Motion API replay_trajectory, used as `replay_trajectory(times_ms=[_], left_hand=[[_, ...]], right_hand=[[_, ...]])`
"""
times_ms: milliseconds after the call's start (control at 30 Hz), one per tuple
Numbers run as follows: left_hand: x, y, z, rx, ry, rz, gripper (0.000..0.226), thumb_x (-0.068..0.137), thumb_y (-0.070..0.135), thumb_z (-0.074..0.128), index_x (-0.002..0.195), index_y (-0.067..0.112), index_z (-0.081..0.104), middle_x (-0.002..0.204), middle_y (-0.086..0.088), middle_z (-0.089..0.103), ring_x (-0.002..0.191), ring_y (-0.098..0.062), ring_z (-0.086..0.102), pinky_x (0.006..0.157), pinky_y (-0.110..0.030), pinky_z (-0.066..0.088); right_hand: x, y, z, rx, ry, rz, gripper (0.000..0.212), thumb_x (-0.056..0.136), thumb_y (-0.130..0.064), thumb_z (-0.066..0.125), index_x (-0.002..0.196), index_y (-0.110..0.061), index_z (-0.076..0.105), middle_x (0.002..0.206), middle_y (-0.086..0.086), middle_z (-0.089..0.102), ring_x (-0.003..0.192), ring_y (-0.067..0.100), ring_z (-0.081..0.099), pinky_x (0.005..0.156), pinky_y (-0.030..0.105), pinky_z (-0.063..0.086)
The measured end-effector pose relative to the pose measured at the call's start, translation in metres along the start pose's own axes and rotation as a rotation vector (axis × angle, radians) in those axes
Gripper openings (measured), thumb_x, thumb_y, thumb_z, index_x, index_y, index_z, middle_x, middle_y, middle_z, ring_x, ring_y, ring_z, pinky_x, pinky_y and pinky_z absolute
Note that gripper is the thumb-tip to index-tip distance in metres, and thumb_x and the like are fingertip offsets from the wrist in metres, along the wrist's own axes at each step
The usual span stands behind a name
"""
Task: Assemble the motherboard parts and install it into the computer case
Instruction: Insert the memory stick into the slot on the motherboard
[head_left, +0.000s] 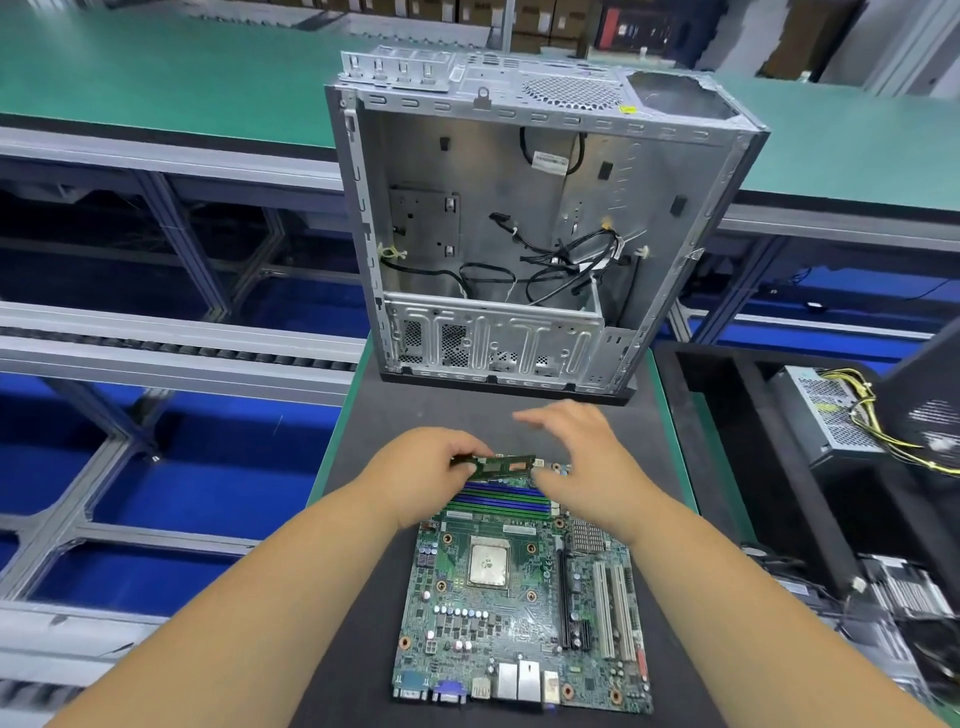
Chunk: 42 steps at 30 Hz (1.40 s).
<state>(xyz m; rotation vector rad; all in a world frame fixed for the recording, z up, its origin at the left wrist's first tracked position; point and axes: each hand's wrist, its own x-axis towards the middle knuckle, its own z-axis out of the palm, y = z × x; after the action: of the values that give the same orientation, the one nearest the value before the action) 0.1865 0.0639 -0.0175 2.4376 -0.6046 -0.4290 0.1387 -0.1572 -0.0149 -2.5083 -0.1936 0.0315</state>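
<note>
- Head view: left hand (421, 467) fingers pinch a memory stick (506, 464) above the blue slots; right hand (582, 462) fingers released, hovering.
- Motherboard (519, 613) at 6 o'clock on bench (363, 415).
- Processor seated; memory unseated; case (519, 234) at 12 o'clock stands empty, cables only.

**Colours on the bench**

Motherboard (519, 608): green, speckled with silver capacitors; dull silver square processor (488, 562); memory slots (501, 501) striped blue and green; two white expansion slots (613, 610); one blue rear port (451, 691). Memory stick (506, 464): green with dark chips. Computer case (519, 234): bare grey metal, perforated patches, black cables (566, 260). Mat (441, 410): dark grey. Bench top (156, 67): green. Power supply (826, 415): grey mesh, yellow wires.
</note>
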Motion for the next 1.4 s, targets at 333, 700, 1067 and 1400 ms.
replay_trajectory(times_ms=[333,700,1067,1400], left_hand=[[0.000,-0.027,0.011,-0.323,0.241,-0.056,0.017,0.084,0.018,0.072,0.078,0.034,0.069,0.079,0.018,0.068,0.078,0.002,0.061,0.066,-0.012,0.044],[0.000,-0.043,0.019,-0.530,0.302,-0.129,0.022,0.095,0.017,0.058,0.095,0.037,0.068,0.094,0.015,0.068,0.085,0.005,0.059,0.072,-0.009,0.043],[0.002,-0.061,0.028,-0.287,0.177,-0.172,0.023,0.094,0.008,0.057,0.092,0.029,0.067,0.107,0.008,0.062,0.094,-0.006,0.058,0.084,-0.014,0.038],[0.006,-0.064,0.030,-0.236,0.145,-0.158,0.024,0.093,0.009,0.057,0.085,0.030,0.066,0.105,0.007,0.061,0.093,-0.008,0.058,0.081,-0.017,0.038]], right_hand=[[0.016,-0.023,0.021,-0.126,-0.045,0.029,0.019,0.089,-0.034,0.071,0.108,-0.030,0.072,0.099,-0.011,0.058,0.104,0.011,0.047,0.090,0.030,0.042],[0.030,-0.015,0.031,-0.152,-0.051,0.119,0.014,0.093,-0.014,0.066,0.099,-0.023,0.075,0.087,-0.009,0.054,0.081,0.013,0.052,0.071,0.028,0.042],[0.032,-0.007,0.045,-0.244,-0.098,0.096,0.017,0.094,-0.018,0.064,0.107,-0.023,0.074,0.094,-0.008,0.055,0.093,0.018,0.056,0.073,0.026,0.042],[0.029,-0.008,0.043,-0.237,-0.121,0.107,0.018,0.095,-0.019,0.063,0.109,-0.024,0.074,0.102,-0.005,0.060,0.096,0.018,0.058,0.080,0.030,0.049]])
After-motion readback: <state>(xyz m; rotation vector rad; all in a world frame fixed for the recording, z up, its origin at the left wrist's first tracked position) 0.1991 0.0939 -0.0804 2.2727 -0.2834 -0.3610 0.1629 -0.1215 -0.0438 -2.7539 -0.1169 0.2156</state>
